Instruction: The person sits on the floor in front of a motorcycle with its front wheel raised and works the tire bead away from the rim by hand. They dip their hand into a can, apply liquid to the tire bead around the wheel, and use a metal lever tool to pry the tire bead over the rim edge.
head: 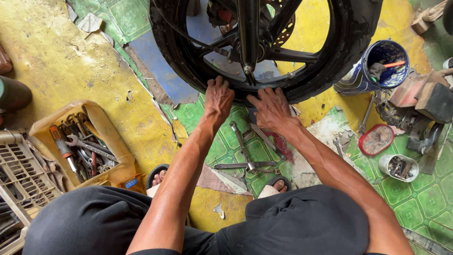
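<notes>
Patchy yellow-and-green vinyl floor, worn through in spots. Landmark: black motorcycle wheel, tyre on, upright at top centre, spokes and brake disc visible through the rim.

Left hand: on the lowest arc of the wheel, fingers curled over the tyre edge, pressing. Gripping the tyre, no tool in it.
Right hand: just beside the left one, also on the bottom of the wheel, fingers bent and spread flat against the rubber. No tool either.

Directly below the wheel, between the forearms: loose wrenches lying crossed on green floor.
Left of and below the wheel: yellow cut-open jug used as tray, full of spanners and a screwdriver. White plastic crate touches its left side.
Right of the wheel: blue bucket with a rag and an orange-handled tool inside. Below that, a red-rimmed oval lid and a small white cup of bits.

Person squats, dark shorts, sandalled toes showing below the wrenches.
</notes>
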Tool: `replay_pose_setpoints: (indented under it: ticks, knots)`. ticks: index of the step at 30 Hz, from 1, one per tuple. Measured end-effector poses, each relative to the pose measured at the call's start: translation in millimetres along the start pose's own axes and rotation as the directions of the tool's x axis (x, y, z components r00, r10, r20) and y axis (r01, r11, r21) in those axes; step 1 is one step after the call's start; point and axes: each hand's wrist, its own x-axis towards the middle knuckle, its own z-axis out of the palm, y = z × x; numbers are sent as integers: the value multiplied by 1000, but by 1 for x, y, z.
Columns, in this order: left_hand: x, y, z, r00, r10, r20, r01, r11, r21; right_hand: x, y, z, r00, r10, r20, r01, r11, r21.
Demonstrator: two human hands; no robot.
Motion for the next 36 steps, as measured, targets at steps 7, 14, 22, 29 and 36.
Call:
replay_pose_setpoints:
  ticks: [7, 14, 22, 29, 36]
  knots:
    - [-11, -9, 7, 988, 66, -138, -74, 996, -52, -8, 6, -5, 997, -36, -62, 33, 998, -51]
    - [-7, -28, 13, 941, 175, -290, -252, 934, -253, -14, 18, 1, 965, -84, -248, 90, 996, 15]
    - [-28, -80, 7, 826, 294, -481, -327, 945, 17, -23, 38, -13, 971, -39, -235, 29, 999, -44]
    - [-17, -108, -1, 809, 407, -424, -275, 900, 339, -43, 35, -16, 962, -103, -253, 37, 967, -253]
    - [1, -100, 40, 854, 413, -315, -336, 902, 272, -39, 55, -28, 989, -113, -95, 71, 928, -366]
